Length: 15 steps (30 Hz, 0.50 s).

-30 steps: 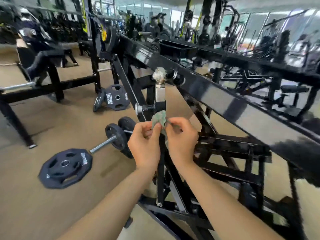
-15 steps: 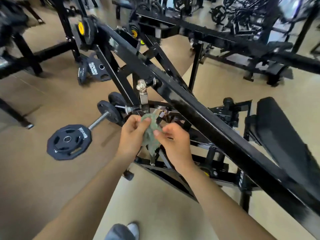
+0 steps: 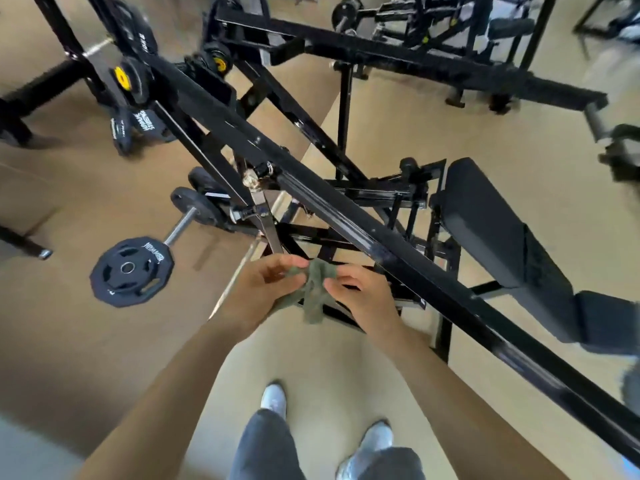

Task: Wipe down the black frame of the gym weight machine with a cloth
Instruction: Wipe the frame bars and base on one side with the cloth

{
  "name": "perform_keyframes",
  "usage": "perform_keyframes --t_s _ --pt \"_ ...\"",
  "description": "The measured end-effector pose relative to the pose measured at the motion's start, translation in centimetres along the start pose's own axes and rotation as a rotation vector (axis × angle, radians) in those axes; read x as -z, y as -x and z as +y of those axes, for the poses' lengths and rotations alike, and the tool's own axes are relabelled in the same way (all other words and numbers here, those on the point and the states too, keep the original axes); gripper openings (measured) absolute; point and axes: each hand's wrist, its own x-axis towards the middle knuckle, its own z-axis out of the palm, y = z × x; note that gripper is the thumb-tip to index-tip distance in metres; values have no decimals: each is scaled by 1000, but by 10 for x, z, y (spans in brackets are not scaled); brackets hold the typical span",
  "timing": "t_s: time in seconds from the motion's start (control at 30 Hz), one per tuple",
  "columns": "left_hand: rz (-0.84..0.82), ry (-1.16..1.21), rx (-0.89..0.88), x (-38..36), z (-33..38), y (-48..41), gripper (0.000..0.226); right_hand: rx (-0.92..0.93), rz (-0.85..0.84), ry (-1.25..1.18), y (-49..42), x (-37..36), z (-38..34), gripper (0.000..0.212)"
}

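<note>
head view is showing both hands bunching a small green cloth in front of the black frame: left hand and right hand are each pinching it. it is looking soft, light; a wadded palm-hold should suit wiping.

The frame is glossy black-painted metal; the cloth is soft, matt green fabric; the bench pad is matt.

Both forearms reach up from the lower frame to its centre, where the left hand and right hand pinch one cloth between curled fingers
</note>
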Motion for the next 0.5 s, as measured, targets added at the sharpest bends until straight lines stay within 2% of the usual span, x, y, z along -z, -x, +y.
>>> perform_keyframes --t_s 0.13,0.23,0.4,0.5 --pt "3 -376 -52 -4 7 8 35 -12 145 -35 30 18 -7 11" --pt "-106 -634 -75 -15 17 8 29 31 263 7 50 37 -15 13" --pt "-267 -688 -187 -45 26 -5 13 0 432 137 74 67 -20 9" --pt "-307 -699 -252 -72 29 -15 6 -55 561 89 89 86 -14 10"
